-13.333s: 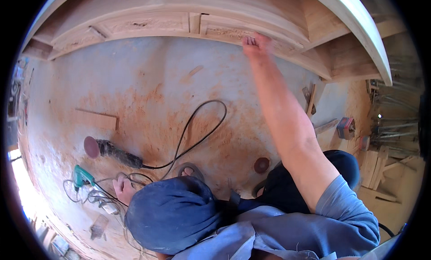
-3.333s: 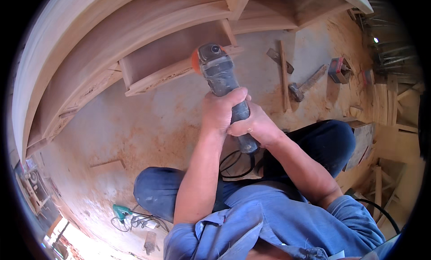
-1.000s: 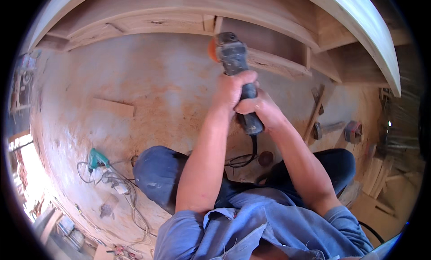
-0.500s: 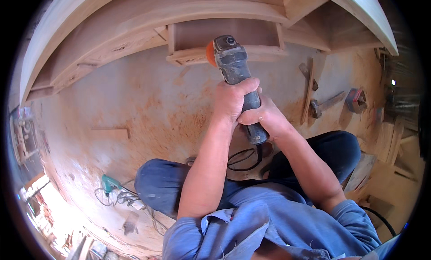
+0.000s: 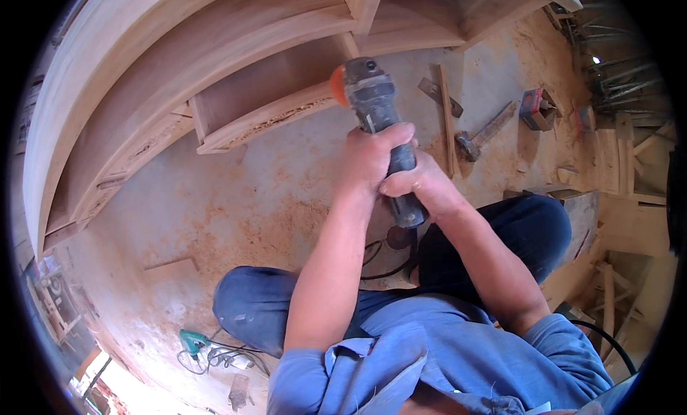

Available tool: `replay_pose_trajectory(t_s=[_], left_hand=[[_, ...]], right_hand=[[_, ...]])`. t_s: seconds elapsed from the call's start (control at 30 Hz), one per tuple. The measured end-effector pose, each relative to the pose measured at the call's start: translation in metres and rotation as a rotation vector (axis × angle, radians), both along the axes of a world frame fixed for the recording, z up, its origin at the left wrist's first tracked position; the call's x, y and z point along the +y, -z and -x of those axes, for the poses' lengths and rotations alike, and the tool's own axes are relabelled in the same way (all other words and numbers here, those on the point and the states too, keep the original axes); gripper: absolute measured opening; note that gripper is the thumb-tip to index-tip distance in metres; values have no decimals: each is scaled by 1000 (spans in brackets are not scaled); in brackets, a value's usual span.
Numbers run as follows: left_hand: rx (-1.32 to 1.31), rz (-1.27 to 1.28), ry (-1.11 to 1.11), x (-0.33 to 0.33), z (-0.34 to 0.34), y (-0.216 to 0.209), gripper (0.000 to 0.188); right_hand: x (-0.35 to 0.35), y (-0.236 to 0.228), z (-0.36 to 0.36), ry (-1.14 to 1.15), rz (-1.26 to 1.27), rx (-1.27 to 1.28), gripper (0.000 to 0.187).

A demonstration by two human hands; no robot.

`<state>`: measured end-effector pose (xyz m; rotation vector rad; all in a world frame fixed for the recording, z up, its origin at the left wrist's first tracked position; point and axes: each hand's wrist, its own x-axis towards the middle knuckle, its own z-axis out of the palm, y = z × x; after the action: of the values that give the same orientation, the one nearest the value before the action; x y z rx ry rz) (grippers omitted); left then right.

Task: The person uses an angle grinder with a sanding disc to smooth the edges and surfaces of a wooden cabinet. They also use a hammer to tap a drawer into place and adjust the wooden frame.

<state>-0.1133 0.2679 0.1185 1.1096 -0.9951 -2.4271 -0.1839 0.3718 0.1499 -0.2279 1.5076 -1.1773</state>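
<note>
A dusty dark angle grinder (image 5: 378, 103) is held in front of me, head pointing away, with an orange disc (image 5: 337, 85) on the left of its head. My left hand (image 5: 366, 157) is wrapped around the body just behind the head. Lower down, my right hand (image 5: 426, 182) grips the rear part of the body, close against the left. Beyond the disc lies a large curved piece of bare wooden furniture (image 5: 279, 39), whose lower rail (image 5: 286, 113) shows carved hollows. In this view the disc overlaps that rail's right end; whether they touch, I cannot tell.
To the right lie a hammer (image 5: 468, 147), a wood strip (image 5: 444, 118) and a small open box (image 5: 535, 108). A green power tool (image 5: 193, 341) with tangled cable lies left of my knee. A flat board (image 5: 169, 271) rests on the dusty floor.
My view has turned to the right, so the furniture and floor items sit further left and tilted. Both hands keep the same grip on the grinder, which now overlaps the carved rail's right end.
</note>
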Motion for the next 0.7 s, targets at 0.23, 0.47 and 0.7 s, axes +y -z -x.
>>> replay_pose_trajectory(t_s=[0.23,0.47,0.7], left_hand=[[-24,5,-5,2,5,6,29],[-6,-38,-123,3,-13,7,28],[12,-32,6,2,11,-1,31]], right_hand=[[3,-1,2,-5,55,29,45],[-5,-8,-8,-49,82,14,41],[3,-1,4,41,-11,-35,49]])
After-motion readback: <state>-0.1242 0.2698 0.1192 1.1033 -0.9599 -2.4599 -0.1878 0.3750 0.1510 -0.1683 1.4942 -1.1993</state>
